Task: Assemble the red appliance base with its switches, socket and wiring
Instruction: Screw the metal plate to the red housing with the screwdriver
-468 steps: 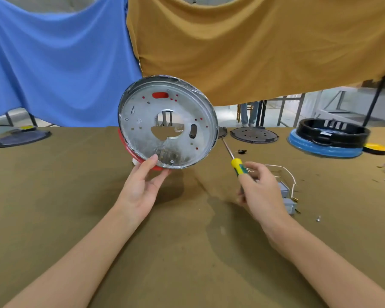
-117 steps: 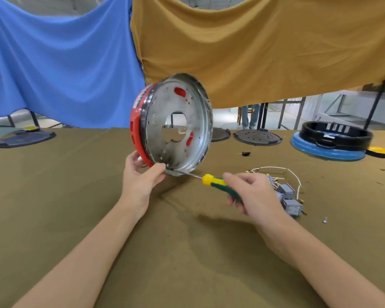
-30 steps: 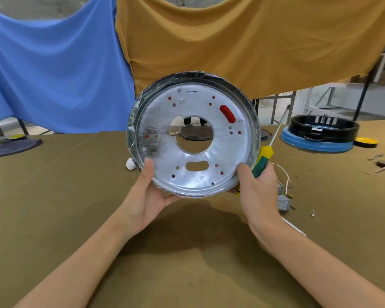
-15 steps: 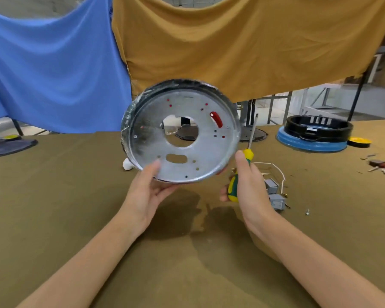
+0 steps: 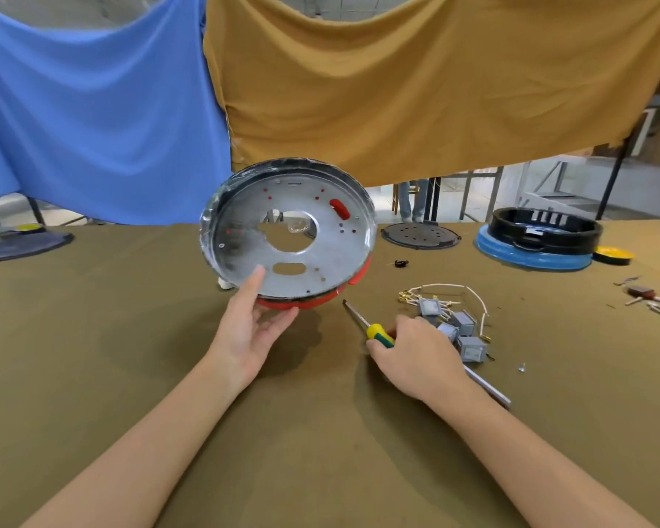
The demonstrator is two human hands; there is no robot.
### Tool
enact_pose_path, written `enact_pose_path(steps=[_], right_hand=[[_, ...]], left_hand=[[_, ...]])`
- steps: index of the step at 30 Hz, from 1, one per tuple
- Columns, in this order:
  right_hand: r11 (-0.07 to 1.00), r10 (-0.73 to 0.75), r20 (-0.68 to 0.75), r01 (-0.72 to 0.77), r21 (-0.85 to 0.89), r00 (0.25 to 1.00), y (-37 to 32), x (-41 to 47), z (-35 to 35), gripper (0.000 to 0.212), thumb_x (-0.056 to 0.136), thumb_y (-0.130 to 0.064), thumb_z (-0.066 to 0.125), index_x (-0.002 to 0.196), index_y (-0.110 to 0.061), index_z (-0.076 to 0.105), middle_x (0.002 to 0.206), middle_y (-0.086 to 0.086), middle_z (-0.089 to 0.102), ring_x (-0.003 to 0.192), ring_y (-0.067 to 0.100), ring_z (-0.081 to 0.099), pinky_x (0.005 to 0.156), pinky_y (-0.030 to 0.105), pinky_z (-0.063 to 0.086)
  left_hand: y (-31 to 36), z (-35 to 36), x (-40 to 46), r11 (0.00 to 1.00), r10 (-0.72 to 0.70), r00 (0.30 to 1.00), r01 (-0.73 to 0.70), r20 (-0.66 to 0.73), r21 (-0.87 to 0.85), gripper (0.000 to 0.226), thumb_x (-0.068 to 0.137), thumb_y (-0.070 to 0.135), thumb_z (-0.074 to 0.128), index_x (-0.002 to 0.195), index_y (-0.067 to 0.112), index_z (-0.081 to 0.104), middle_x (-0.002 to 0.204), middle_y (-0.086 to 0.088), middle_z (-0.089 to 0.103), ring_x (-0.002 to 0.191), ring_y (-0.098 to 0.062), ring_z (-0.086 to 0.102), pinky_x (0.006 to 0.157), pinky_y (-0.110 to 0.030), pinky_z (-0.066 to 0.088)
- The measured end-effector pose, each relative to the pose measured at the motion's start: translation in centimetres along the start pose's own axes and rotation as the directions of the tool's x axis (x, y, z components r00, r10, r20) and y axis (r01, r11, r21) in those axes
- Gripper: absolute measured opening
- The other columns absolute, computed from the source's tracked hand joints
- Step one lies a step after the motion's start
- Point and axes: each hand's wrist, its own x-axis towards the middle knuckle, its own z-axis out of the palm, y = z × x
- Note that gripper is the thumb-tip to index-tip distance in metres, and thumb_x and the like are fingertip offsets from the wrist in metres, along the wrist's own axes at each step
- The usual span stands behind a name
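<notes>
2 hands work mid-table (image 5: 92,356). Left hand (image 5: 250,329) grips the base (image 5: 288,238) by its lower rim, thumb on the metal face, holding it tilted above the cloth. Right hand (image 5: 416,356) is curled round the screwdriver (image 5: 374,329), tip toward the base. Switches (image 5: 454,327) and wires (image 5: 469,291) lie just beside it, toward the right edge.

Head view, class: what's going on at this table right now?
A person is assembling an appliance. The left hand holds the red base tilted up off the table, its metal plate facing the camera. The right hand grips a screwdriver low over the table, tip pointing toward the base. The grey switches with white wiring lie loose beside that hand, not yet fitted.
</notes>
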Motion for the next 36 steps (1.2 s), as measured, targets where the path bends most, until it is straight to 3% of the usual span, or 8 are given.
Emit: enact_pose_path(steps=[3,6,12,17,22,27,30,36], right_hand=[[0.989,0.005,-0.011,-0.003,0.15,1.0,-0.1,-0.2,-0.9,0.036,0.094,-0.047,0.051,0.101,-0.013,0.06,0.099,0.004,0.06,0.096,0.025,0.058,0.078,0.036,0.047],[0.958,-0.006,-0.127,0.042,0.283,0.992,1.2,-0.1,-3.1,0.018,0.095,-0.031,0.051,0.098,-0.016,0.063,0.092,-0.002,0.065,0.091,0.021,0.058,0.078,0.034,0.045],[0.99,0.1,-0.03,-0.103,-0.1,0.995,7.4,0.1,-6.7,0.011,0.092,-0.015,0.053,0.098,-0.018,0.061,0.095,0.001,0.064,0.088,0.022,0.059,0.074,0.033,0.051],[0.972,0.13,0.035,-0.12,-0.2,0.991,9.3,-0.1,-7.7,0.015,0.088,-0.011,0.058,0.102,-0.018,0.061,0.101,0.003,0.06,0.092,0.021,0.058,0.085,0.037,0.054],[0.953,0.142,0.097,-0.109,-0.284,0.985,9.6,-0.5,-7.4,0.013,0.091,-0.007,0.056,0.098,-0.014,0.063,0.094,0.005,0.065,0.085,0.022,0.062,0.081,0.035,0.057],[0.997,0.07,0.059,-0.072,0.035,0.996,9.2,-0.6,-8.4,0.019,0.091,-0.008,0.061,0.087,-0.027,0.065,0.089,-0.005,0.067,0.082,0.01,0.063,0.068,0.022,0.051],[0.964,-0.061,-0.102,0.085,0.254,0.993,7.0,-0.8,-9.1,0.018,0.092,-0.014,0.066,0.089,-0.031,0.068,0.084,-0.016,0.068,0.076,-0.004,0.061,0.06,0.012,0.041],[0.747,-0.227,-0.237,0.324,0.58,0.945,0.8,-0.7,-7.0,0.02,0.089,-0.01,0.07,0.087,-0.03,0.073,0.081,-0.013,0.072,0.076,0.011,0.066,0.071,0.025,0.054]], left_hand=[[0.0,0.1,-0.4,0.999,-0.034,0.999,0.033,0.029,0.035,0.058,0.081,0.038,0.073,0.133,0.015,0.057,0.123,-0.005,0.07,0.113,-0.019,0.068,0.08,-0.034,0.061],[0.1,0.1,-0.6,0.998,-0.053,0.995,0.05,0.087,0.036,0.059,0.083,0.031,0.071,0.137,0.012,0.055,0.126,-0.007,0.069,0.115,-0.02,0.067,0.082,-0.034,0.061],[-0.1,0.1,-1.0,0.999,-0.036,0.981,0.028,0.19,0.043,0.054,0.082,0.011,0.066,0.134,0.004,0.053,0.133,-0.014,0.064,0.106,-0.022,0.07,0.079,-0.035,0.06],[-0.1,-0.1,-1.3,0.999,-0.038,0.966,0.03,0.257,0.032,0.065,0.081,0.005,0.064,0.143,0.003,0.044,0.135,-0.015,0.062,0.111,-0.027,0.068,0.083,-0.037,0.06],[-0.2,-0.4,-1.2,0.999,-0.048,0.952,0.041,0.301,0.032,0.064,0.083,0.003,0.062,0.144,0.007,0.045,0.135,-0.015,0.062,0.112,-0.028,0.068,0.084,-0.037,0.059],[-0.2,-0.7,-1.0,0.999,-0.041,0.946,0.041,0.322,0.009,0.063,0.082,-0.001,0.064,0.143,0.008,0.047,0.135,-0.015,0.062,0.117,-0.031,0.065,0.087,-0.039,0.058],[-0.3,-0.7,-0.8,0.999,-0.048,0.947,0.052,0.319,-0.002,0.059,0.082,-0.001,0.064,0.139,0.004,0.05,0.132,-0.016,0.064,0.114,-0.029,0.067,0.085,-0.036,0.058],[-0.3,-0.7,-0.7,0.999,-0.048,0.937,0.037,0.346,0.037,0.064,0.081,0.004,0.067,0.141,0.002,0.048,0.133,-0.015,0.064,0.112,-0.027,0.068,0.086,-0.036,0.058]])
